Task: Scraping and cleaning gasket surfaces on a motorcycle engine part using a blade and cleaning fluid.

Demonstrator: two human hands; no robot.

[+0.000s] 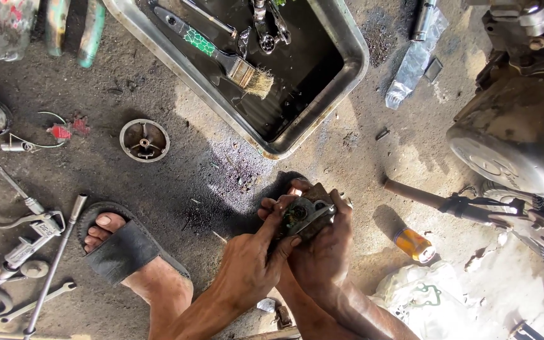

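Low over the oily concrete floor, both hands hold a small, dirty metal engine part [308,214]. My left hand [253,259] grips its left side, with the thumb lying across the face by a round opening. My right hand [327,247] cups the part from the right and from underneath. The part's lower half is hidden by my fingers. My sandalled foot [127,250] rests on the floor to the left of the hands.
A steel tray [347,75] of dark liquid holds a paintbrush [234,63] and wrenches. A round metal cap [144,140] lies left of it. An air blow gun [29,236] and spanners lie far left. A motorcycle engine [517,132], a small can [414,245] and a white bag [423,299] are on the right.
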